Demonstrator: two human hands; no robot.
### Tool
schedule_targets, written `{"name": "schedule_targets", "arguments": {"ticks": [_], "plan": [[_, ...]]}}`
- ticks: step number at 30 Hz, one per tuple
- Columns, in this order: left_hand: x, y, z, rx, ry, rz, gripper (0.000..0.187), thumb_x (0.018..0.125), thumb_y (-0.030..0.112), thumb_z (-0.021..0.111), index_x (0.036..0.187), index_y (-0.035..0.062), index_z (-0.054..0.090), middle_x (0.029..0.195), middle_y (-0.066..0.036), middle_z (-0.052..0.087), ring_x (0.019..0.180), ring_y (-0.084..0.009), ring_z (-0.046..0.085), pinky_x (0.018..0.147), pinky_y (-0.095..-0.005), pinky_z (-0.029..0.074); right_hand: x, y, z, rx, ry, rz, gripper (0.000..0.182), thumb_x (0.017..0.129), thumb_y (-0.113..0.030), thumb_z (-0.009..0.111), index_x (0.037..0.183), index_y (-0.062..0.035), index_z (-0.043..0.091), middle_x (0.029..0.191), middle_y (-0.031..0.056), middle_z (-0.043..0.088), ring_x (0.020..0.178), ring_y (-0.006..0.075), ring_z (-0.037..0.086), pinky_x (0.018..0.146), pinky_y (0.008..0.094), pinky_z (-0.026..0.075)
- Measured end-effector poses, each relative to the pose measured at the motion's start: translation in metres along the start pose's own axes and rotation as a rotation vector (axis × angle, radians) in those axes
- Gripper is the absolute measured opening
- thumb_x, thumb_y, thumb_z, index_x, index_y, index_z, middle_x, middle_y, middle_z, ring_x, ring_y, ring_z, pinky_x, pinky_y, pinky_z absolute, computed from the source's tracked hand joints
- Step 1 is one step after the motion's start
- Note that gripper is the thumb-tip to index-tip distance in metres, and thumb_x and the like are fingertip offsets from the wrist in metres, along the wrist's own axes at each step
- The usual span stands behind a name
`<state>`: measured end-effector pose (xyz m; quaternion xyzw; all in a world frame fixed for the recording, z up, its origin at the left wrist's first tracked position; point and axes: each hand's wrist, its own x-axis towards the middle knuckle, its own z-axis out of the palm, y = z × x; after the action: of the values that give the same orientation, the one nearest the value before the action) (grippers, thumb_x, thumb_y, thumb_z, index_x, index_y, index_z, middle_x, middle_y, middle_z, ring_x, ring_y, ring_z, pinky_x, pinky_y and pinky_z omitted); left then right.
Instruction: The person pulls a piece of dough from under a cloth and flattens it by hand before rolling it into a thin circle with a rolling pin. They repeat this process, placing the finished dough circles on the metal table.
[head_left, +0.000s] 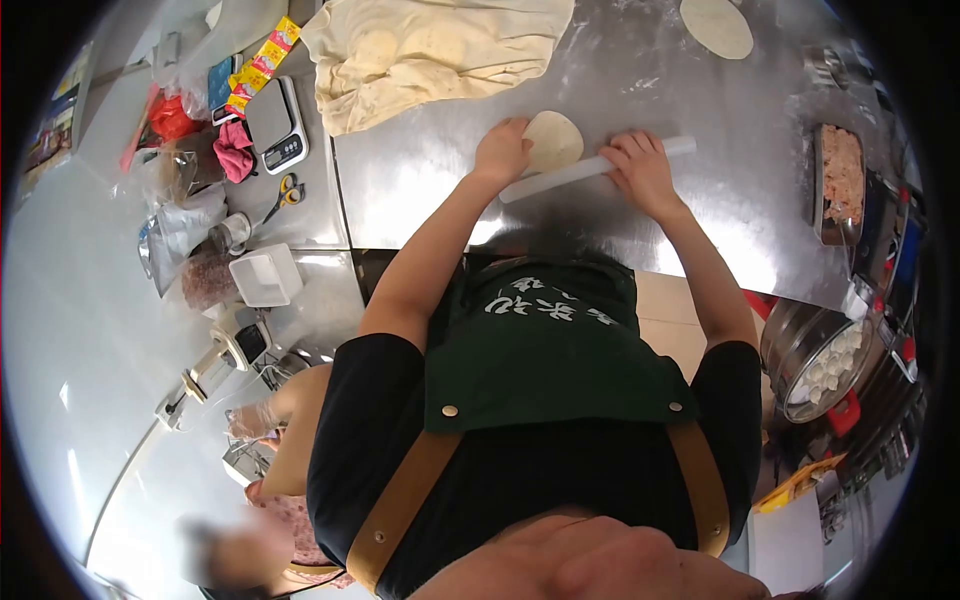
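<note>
My left hand (503,152) holds the left edge of a flat round of dough (555,142) on the steel table. Its fingers are closed on that edge. Just below the dough lies a white rolling pin (560,180), slanting up to the right. My right hand (642,172) is bent over the pin near its right part, fingers on top of it. The pin's lower-left end reaches close beneath my left wrist. Another flat dough round (717,27) lies apart at the far right of the table. A pale cloth (440,60) lies bunched at the back left.
Left stand a digital scale (277,125), scissors (284,195) and a white tub (266,276). On the right are a metal pan of minced filling (840,185) and a pot (790,375) holding white dumplings. Another person's arm (300,425) is at lower left.
</note>
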<state>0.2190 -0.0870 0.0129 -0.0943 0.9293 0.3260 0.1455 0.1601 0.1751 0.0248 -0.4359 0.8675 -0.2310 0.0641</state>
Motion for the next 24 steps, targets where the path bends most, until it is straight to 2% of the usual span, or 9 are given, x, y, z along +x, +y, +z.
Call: {"name": "schedule_targets", "arguments": {"ticks": [5, 8, 11, 14, 15, 17, 20, 24], "plan": [[-0.001, -0.004, -0.002, -0.121, -0.022, -0.031, 0.024, 0.083, 0.011, 0.062, 0.105, 0.0031, 0.062, 0.106, -0.019, 0.063, 0.1, -0.0375, 0.06, 0.086, -0.0448, 0.048, 0.031, 0.0, -0.002, 0.044, -0.05, -0.054, 0.035, 0.074, -0.025, 0.074, 0.105, -0.0131, 0.063, 0.112, 0.0072, 0.056, 0.11, 0.0275, 0.051, 0.102, 0.0448, 0.036], [-0.002, -0.002, -0.005, -0.17, -0.019, -0.047, 0.024, 0.083, 0.01, 0.062, 0.106, 0.0027, 0.063, 0.104, -0.019, 0.064, 0.099, -0.0375, 0.06, 0.086, -0.0443, 0.048, 0.046, -0.006, 0.019, -0.105, 0.132, 0.064, 0.038, 0.084, -0.034, 0.064, 0.114, -0.0096, 0.061, 0.126, 0.0106, 0.054, 0.121, 0.0293, 0.048, 0.108, 0.045, 0.032], [-0.003, -0.007, -0.001, -0.197, 0.017, -0.017, 0.026, 0.082, 0.011, 0.062, 0.107, 0.0024, 0.064, 0.101, -0.019, 0.065, 0.095, -0.0365, 0.062, 0.084, -0.0417, 0.049, 0.056, -0.012, 0.037, -0.218, 0.16, 0.189, 0.043, 0.088, -0.035, 0.059, 0.121, -0.0082, 0.058, 0.138, 0.0125, 0.048, 0.13, 0.0302, 0.042, 0.111, 0.048, 0.028], [0.001, -0.009, 0.0, -0.248, 0.083, 0.046, 0.028, 0.083, 0.012, 0.062, 0.11, 0.002, 0.064, 0.099, -0.019, 0.066, 0.091, -0.0333, 0.064, 0.083, -0.0383, 0.05, 0.044, -0.007, 0.052, -0.282, 0.165, 0.201, 0.046, 0.091, -0.03, 0.053, 0.131, -0.0091, 0.053, 0.147, 0.0118, 0.042, 0.135, 0.0293, 0.039, 0.112, 0.0495, 0.026], [0.0, -0.008, 0.002, -0.27, 0.101, 0.068, 0.029, 0.084, 0.012, 0.062, 0.111, 0.0019, 0.064, 0.099, -0.018, 0.066, 0.09, -0.032, 0.065, 0.082, -0.0372, 0.05, 0.055, -0.009, 0.049, -0.3, 0.135, 0.238, 0.047, 0.091, -0.03, 0.053, 0.133, -0.009, 0.052, 0.147, 0.012, 0.041, 0.135, 0.0293, 0.039, 0.112, 0.0498, 0.026], [0.002, -0.007, 0.006, -0.371, 0.103, 0.016, 0.028, 0.083, 0.012, 0.063, 0.109, 0.0017, 0.065, 0.101, -0.019, 0.065, 0.093, -0.0349, 0.063, 0.083, -0.0407, 0.05, 0.08, -0.015, 0.04, -0.335, 0.066, 0.319, 0.05, 0.09, -0.029, 0.053, 0.135, -0.0088, 0.05, 0.149, 0.0125, 0.039, 0.136, 0.0293, 0.038, 0.112, 0.0504, 0.026], [0.011, -0.007, 0.003, -0.467, 0.073, -0.033, 0.029, 0.082, 0.012, 0.063, 0.108, 0.0015, 0.066, 0.101, -0.02, 0.066, 0.094, -0.0358, 0.063, 0.083, -0.0423, 0.05, 0.058, -0.013, 0.053, -0.287, 0.132, 0.293, 0.054, 0.091, -0.03, 0.052, 0.14, -0.0084, 0.044, 0.149, 0.0136, 0.038, 0.137, 0.0306, 0.037, 0.112, 0.0507, 0.027], [0.017, -0.002, -0.002, -0.467, 0.041, -0.036, 0.029, 0.081, 0.015, 0.064, 0.108, 0.0019, 0.067, 0.099, -0.02, 0.067, 0.093, -0.0351, 0.064, 0.082, -0.0416, 0.05, 0.057, -0.013, 0.054, -0.33, 0.093, 0.312, 0.06, 0.091, -0.032, 0.053, 0.143, -0.0079, 0.039, 0.15, 0.0146, 0.038, 0.138, 0.0318, 0.036, 0.111, 0.0509, 0.028]]}}
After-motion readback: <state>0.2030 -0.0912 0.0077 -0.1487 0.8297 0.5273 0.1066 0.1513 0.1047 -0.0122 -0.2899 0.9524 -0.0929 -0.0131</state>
